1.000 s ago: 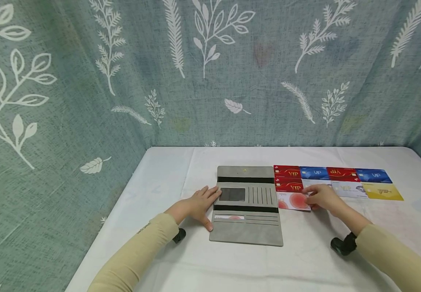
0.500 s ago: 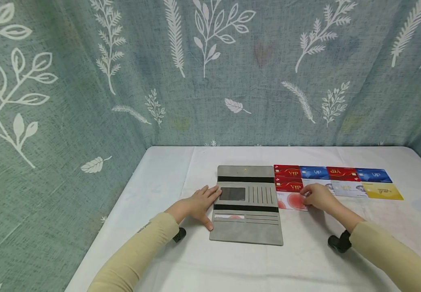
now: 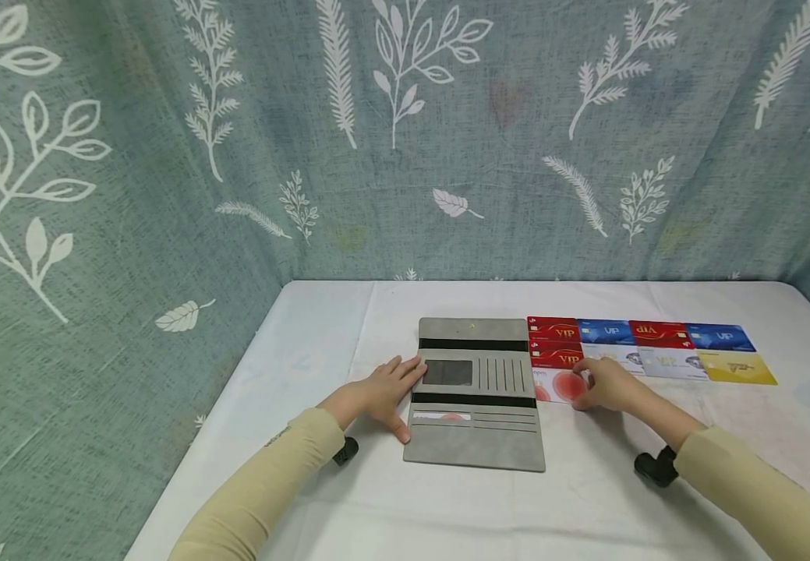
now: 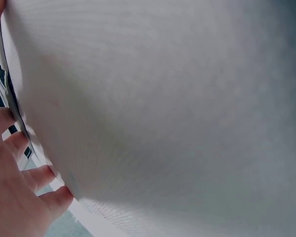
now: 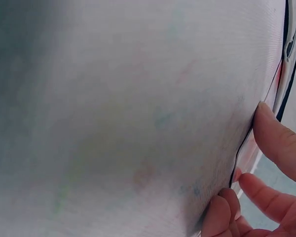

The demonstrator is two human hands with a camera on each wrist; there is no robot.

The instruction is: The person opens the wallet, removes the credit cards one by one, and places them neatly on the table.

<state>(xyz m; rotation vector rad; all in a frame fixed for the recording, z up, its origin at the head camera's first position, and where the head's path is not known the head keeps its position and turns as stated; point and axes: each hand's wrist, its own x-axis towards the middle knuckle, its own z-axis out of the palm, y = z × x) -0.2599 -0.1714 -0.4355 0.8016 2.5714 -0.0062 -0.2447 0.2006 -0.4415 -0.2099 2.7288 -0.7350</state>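
My left hand (image 3: 383, 392) rests with spread fingers on the left edge of an unfolded grey wallet (image 3: 475, 452). In the left wrist view its fingertips touch the tabletop beside the wallet. A white card with a red pattern shows in one of the wallet's lower slots. To the wallet's right lies a white card with a red circle (image 3: 560, 386). My right hand (image 3: 606, 383) holds this card at its right end, thumb at the near edge and forefinger at the far edge. In the right wrist view the thumb (image 5: 278, 143) is on the card's edge; the card is seen nearly edge-on.
Beyond the right hand, cards lie in two rows: red VIP cards (image 3: 554, 355), blue cards (image 3: 606, 331), silver-white cards (image 3: 671, 363) and a gold card (image 3: 737, 367). A white cloth (image 3: 447, 510) covers the table. Green leaf-patterned curtains (image 3: 405, 202) hang behind and at the sides.
My right hand has shifted slightly left along the white card with the red circle, and its thumb now shows at the near edge. The left hand and wallet have stayed put.
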